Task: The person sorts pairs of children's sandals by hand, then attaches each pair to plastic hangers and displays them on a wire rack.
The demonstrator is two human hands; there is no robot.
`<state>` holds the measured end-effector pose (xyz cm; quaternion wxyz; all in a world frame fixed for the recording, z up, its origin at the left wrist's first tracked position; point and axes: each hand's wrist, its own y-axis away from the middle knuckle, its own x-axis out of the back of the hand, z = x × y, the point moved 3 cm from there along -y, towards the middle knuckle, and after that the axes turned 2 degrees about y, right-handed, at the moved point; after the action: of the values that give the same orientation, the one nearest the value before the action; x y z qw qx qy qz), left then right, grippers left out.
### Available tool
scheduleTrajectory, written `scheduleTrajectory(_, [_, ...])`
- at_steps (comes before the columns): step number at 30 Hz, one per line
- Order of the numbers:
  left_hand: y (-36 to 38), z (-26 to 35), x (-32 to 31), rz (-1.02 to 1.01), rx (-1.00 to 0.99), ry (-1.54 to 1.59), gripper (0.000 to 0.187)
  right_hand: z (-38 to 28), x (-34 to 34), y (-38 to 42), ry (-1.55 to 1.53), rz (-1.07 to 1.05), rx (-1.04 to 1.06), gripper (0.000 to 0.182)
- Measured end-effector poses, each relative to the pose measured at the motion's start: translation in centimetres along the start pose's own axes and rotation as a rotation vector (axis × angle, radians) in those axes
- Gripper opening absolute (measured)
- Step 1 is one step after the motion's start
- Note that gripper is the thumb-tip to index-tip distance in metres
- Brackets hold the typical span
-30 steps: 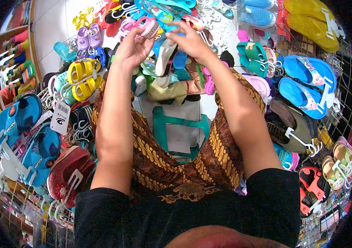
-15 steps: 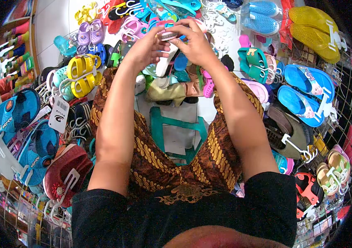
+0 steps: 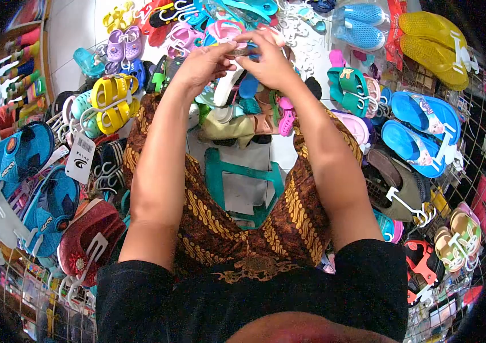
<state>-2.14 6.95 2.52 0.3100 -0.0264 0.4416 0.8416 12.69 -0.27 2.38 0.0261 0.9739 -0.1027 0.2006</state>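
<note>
Both hands meet at the top centre around a small round object, perhaps a roll of tape. My left hand pinches its left side, with the other fingers curled below. On the right side, my right hand grips the same object with bent fingers. Just under the hands is a white shoe or sole, partly hidden by the fingers. Pink sandals lie just beyond them.
Yellow sandals and blue sandals are at left. Green sandals, blue slippers and yellow shoes are at right. A green stool frame stands between the knees.
The fingers of my left hand have curled in and its thumb and index finger have closed on the round object. My right hand has shifted slightly, and more of the pink sandals shows.
</note>
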Motion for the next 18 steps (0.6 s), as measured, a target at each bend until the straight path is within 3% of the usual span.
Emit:
scheduleTrajectory(3, [-0.5,-0.2,0.1,-0.038,-0.036,-0.019,0.028,0.0,0.1,-0.1,-0.492,-0.268,-0.363,0.043])
scheduleTrajectory(12, [-0.9,-0.1,0.3,0.082,-0.139,0.074,0.040,-0.7,0.6,-0.2,-0.479,-0.240,-0.256,0.038])
scheduleTrajectory(18, [-0.6,0.4,0.2,-0.019,-0.193,-0.242,0.036,-0.3,0.7,-0.3,-0.494,-0.243,-0.264,0.034])
